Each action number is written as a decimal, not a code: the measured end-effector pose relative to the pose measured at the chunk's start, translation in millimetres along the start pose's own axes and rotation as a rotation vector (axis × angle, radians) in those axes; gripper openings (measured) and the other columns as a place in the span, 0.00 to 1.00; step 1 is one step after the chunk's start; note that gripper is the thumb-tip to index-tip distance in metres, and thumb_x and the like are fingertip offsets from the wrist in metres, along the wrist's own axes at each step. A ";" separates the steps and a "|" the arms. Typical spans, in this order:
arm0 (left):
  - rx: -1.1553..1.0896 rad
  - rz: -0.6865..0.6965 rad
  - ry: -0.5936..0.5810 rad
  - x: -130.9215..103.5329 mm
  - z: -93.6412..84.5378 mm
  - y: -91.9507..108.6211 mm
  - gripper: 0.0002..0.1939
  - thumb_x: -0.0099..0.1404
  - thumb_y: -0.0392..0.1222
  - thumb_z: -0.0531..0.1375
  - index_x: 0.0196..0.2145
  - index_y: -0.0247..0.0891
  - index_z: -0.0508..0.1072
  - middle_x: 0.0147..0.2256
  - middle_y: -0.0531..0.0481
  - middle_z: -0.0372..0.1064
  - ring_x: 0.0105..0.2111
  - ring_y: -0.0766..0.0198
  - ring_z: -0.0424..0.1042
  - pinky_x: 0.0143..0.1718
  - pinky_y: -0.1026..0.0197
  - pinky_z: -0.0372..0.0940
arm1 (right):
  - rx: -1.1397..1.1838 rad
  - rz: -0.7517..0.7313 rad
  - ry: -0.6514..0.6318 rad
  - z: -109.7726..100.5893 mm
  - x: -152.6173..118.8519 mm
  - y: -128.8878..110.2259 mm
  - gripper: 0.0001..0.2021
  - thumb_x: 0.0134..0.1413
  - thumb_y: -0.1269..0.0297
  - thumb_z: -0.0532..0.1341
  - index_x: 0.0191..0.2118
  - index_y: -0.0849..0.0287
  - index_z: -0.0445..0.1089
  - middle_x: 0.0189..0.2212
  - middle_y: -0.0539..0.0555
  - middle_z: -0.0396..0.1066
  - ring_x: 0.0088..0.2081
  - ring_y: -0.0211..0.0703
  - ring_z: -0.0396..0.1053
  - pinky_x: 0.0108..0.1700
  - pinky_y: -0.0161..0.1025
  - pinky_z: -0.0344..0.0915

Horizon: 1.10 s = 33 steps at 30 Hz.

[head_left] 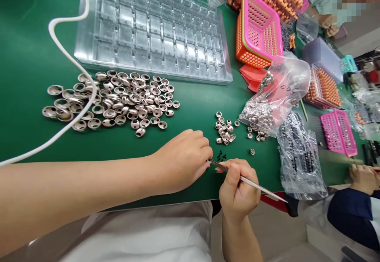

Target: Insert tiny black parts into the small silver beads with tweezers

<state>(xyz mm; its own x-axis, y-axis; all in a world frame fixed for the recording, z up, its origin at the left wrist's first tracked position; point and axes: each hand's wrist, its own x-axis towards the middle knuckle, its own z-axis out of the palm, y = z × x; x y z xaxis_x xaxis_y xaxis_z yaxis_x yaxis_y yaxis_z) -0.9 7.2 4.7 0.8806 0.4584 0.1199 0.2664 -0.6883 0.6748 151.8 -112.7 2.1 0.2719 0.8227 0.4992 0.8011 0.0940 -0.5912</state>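
My left hand (187, 159) is closed, pinching a small metal ring-like part (209, 160) at its fingertips. A thin pointed metal tool (249, 181) is held in my right hand (240, 187), its dark tip touching or very near that part. Just beyond the fingertips lie several tiny black pieces (221, 156) on the green table (192, 99). A small pile of metal parts (225, 129) is above them. To the left spreads a much larger pile of metal rings (127, 99).
A clear compartment tray (154, 28) lies at the back, and a white cable (57, 44) crosses the left side. On the right are stacked baskets (261, 28), a bag of metal parts (267, 103), a bag of black parts (299, 155) and another person's hand (363, 178).
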 end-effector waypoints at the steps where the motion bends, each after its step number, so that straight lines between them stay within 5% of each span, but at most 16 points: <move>1: 0.002 0.000 0.000 0.1 0.1 -0.1 0.05 0.69 0.36 0.62 0.36 0.35 0.78 0.33 0.48 0.73 0.36 0.57 0.66 0.38 0.54 0.57 | 0.013 -0.002 0.000 0.6 0.7 -0.1 0.06 0.67 0.71 0.57 0.38 0.57 0.69 0.27 0.50 0.74 0.30 0.39 0.74 0.31 0.37 0.70; 20: 0.003 -0.012 0.010 0.0 -0.8 1.4 0.05 0.69 0.36 0.62 0.35 0.35 0.78 0.32 0.48 0.73 0.35 0.57 0.66 0.36 0.54 0.58 | -0.100 0.006 -0.103 1.8 7.4 -3.9 0.06 0.69 0.68 0.55 0.38 0.57 0.67 0.26 0.50 0.71 0.27 0.38 0.72 0.27 0.35 0.69; 33: -0.004 -0.016 0.030 1.1 -0.6 2.4 0.06 0.69 0.35 0.61 0.34 0.35 0.78 0.31 0.49 0.73 0.34 0.58 0.66 0.35 0.55 0.57 | -0.154 -0.130 -0.156 6.2 18.3 -2.9 0.09 0.67 0.74 0.54 0.34 0.56 0.60 0.24 0.48 0.67 0.25 0.36 0.68 0.27 0.33 0.65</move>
<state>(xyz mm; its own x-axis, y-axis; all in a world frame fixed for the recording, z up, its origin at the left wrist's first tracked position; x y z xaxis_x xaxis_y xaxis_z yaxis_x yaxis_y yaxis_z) 0.5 6.4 6.8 0.8641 0.4860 0.1309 0.2786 -0.6784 0.6798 151.2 -94.4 9.0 0.0850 0.8869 0.4541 0.8989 0.1284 -0.4188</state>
